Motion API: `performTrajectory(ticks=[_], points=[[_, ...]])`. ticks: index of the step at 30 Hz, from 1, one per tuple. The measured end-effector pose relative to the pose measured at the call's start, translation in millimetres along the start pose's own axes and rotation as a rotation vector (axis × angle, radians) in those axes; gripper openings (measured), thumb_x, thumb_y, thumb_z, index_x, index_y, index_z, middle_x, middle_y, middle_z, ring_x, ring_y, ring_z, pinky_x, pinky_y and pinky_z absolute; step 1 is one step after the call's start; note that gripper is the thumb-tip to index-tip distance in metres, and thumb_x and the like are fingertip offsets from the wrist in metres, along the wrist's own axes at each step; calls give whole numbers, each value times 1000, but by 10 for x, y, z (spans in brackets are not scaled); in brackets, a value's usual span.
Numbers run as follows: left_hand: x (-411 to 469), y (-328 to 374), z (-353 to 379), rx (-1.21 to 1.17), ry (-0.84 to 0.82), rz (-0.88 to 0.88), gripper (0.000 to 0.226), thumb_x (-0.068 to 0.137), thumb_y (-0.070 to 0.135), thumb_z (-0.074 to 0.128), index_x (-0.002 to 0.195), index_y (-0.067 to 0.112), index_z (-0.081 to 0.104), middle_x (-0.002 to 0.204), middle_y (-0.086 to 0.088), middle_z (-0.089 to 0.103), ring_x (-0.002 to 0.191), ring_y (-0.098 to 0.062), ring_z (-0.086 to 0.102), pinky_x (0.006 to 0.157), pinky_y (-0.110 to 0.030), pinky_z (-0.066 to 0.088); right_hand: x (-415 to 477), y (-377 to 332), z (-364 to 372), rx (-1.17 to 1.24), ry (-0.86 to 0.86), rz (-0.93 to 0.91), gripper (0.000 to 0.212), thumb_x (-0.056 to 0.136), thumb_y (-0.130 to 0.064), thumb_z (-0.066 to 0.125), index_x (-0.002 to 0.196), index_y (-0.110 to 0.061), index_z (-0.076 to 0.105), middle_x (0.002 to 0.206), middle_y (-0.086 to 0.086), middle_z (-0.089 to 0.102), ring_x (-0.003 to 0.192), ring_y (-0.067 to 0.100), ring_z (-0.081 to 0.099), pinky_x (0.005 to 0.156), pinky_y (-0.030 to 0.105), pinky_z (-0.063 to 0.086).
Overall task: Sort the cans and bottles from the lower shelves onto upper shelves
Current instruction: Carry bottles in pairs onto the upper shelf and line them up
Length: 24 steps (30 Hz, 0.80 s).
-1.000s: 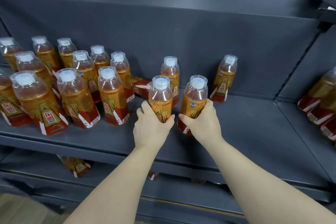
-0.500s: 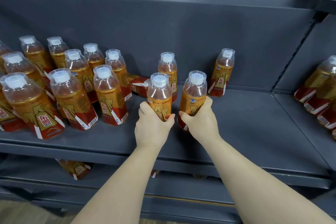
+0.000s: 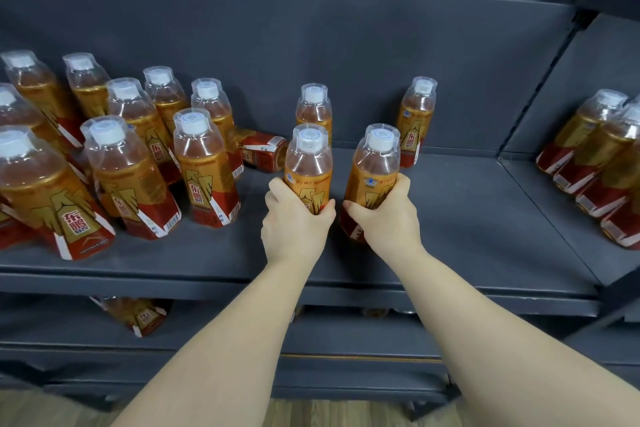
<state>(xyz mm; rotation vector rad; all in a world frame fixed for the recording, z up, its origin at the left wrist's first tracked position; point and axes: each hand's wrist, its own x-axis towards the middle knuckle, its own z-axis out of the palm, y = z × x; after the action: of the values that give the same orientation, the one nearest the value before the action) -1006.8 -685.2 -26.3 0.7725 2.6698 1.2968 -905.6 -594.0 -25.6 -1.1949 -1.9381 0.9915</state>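
On shelf point(image 3: 467, 218), hands point(image 3: 294, 225) point(image 3: 388, 218) grip two bottles point(image 3: 308, 163) point(image 3: 375, 163).

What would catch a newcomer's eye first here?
At centre, the left hand grips one upright orange bottle and the right hand grips another bottle on the dark shelf. A crowd of matching bottles fills the shelf's left; one fallen bottle lies on its side beside them.

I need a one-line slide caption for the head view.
The left hand grips the left bottle and the right hand the right bottle, at the grey shelf.
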Motion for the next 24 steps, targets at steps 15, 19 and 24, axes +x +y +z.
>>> performTrajectory(ticks=[15, 19, 24], points=[[-1009, 496, 206, 2, -133, 143, 82, 81, 54, 74, 136, 16, 27, 130, -9, 49, 111, -34, 59, 87, -47, 54, -789, 363, -1098, -33, 145, 60, 62, 80, -39, 80, 116, -31, 30, 107, -8, 59, 86, 8, 61, 61, 15, 44], [-1536, 686, 317, -8, -169, 196, 80, 80, 53, 75, 134, 16, 28, 129, -8, 50, 110, -35, 59, 88, -49, 54, -1178, 567, -1569, -25, 159, 90, 59, 81, -37, 78, 118, -30, 32, 100, -12, 58, 75, -3, 55, 49, 10, 41], [-2306, 921, 471, -72, -243, 227, 76, 79, 53, 76, 130, 17, 32, 124, -6, 51, 108, -33, 58, 85, -43, 50, -1678, 900, -2149, -52, 220, 138, 61, 77, -44, 79, 115, -33, 32, 102, -12, 60, 92, 10, 61, 77, 32, 55]])
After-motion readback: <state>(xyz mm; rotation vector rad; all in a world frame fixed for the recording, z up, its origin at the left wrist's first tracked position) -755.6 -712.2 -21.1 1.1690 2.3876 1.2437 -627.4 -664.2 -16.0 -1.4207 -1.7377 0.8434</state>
